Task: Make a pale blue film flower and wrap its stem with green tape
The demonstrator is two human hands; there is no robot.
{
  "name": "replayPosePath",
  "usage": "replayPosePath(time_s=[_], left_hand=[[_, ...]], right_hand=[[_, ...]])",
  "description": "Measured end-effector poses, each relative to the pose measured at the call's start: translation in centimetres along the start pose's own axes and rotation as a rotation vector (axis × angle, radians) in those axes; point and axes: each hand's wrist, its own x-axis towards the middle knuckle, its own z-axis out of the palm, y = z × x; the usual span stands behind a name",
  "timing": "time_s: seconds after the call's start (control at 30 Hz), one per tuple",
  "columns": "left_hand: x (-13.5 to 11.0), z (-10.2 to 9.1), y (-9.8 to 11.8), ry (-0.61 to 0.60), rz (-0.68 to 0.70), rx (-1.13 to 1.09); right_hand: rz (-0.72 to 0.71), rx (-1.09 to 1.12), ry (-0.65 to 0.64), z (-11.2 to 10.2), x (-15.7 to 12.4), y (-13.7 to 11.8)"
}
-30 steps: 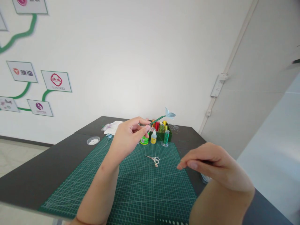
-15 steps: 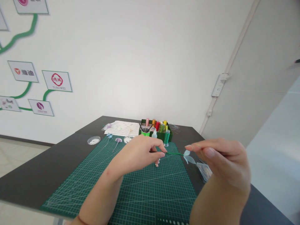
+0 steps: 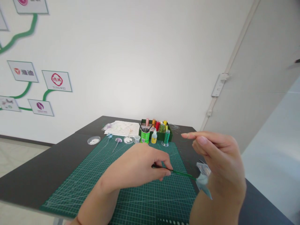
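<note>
My left hand [image 3: 146, 165] is closed in a pinch around the dark end of a green-wrapped flower stem [image 3: 184, 173], above the cutting mat. At the stem's far end a pale blue flower [image 3: 202, 183] points right and down, in front of my right wrist. My right hand [image 3: 219, 153] is raised above the flower, thumb pressed to the bent fingers and index finger stretched left. Whatever its pinch holds is too fine to make out. A spool of green thread [image 3: 166, 137] stands upright at the mat's far edge.
The green cutting mat [image 3: 150, 203] lies on a black table [image 3: 30, 175]. Along the back stand a green can with brushes [image 3: 145, 137], a glue bottle [image 3: 154, 137] and a box of thread spools [image 3: 159, 135]. Finished flowers [image 3: 118, 140] and a shallow dish [image 3: 93, 140] lie left.
My left hand has moved slightly down and right, and the flower has swung down toward my right wrist. My right hand has shifted a little up and left, away from the stem.
</note>
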Motion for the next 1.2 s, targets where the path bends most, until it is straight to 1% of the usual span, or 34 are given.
replayPosePath(time_s=[0.2,0.43,0.67,0.73,0.87,1.07,1.2], left_hand=[[-1.0,0.0,0.9,0.062,0.027,0.064],[-1.7,0.2,1.2,0.133,0.063,0.066],[-2.0,-0.1,1.4,0.150,0.068,0.015],[-1.9,-0.2,1.4,0.133,0.064,-0.001],[-1.8,-0.4,1.4,0.093,0.058,-0.031],[-1.7,-0.4,1.4,0.067,0.055,-0.022],[-1.6,-0.4,1.2,0.027,0.066,-0.007]], right_hand=[[0.065,-0.080,-0.036,0.4,1.5,-0.2],[0.128,-0.115,-0.144,0.3,2.4,0.1],[0.200,-0.221,-0.268,0.8,3.0,-0.3],[0.201,-0.227,-0.263,1.0,3.1,-0.2],[0.189,-0.212,-0.211,0.9,3.0,0.1],[0.117,-0.138,-0.114,0.7,2.5,0.1],[0.079,-0.079,-0.059,0.7,2.1,0.2]])
